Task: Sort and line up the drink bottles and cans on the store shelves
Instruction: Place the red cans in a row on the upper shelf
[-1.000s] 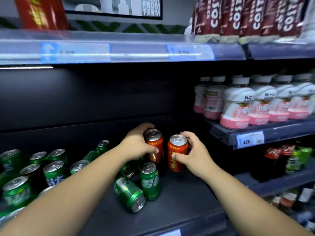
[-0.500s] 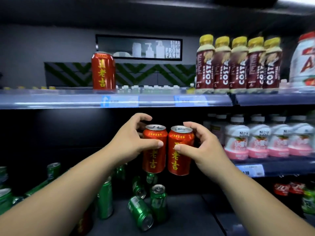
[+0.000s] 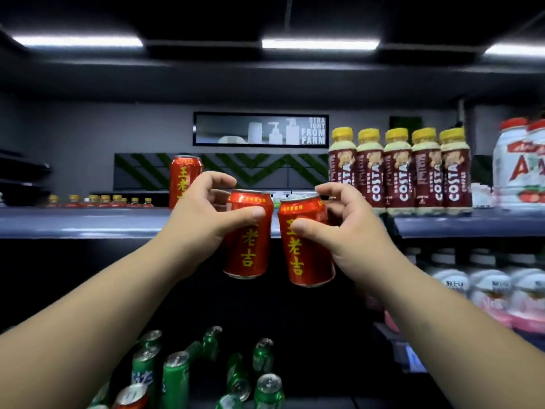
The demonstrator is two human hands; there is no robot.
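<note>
My left hand (image 3: 203,214) grips a red can with yellow characters (image 3: 249,246), held upright in the air in front of the upper shelf's edge (image 3: 88,222). Beside it, my right hand (image 3: 348,228) grips a second red can (image 3: 306,255), tilted slightly; the two cans nearly touch. A third red can (image 3: 182,178) stands alone on the upper shelf, just behind my left hand. Several green cans (image 3: 177,376) lie and stand in disorder on the lower shelf below my arms.
A row of brown Costa bottles with yellow caps (image 3: 398,172) stands on the upper shelf to the right, with white bottles (image 3: 519,163) beyond. White and pink bottles (image 3: 486,287) fill a shelf at the right. Small bottles (image 3: 100,199) line the far left.
Both hands have lifted the two red cans from the lower shelf up to the level of the upper shelf. The view has tilted upward with them.
</note>
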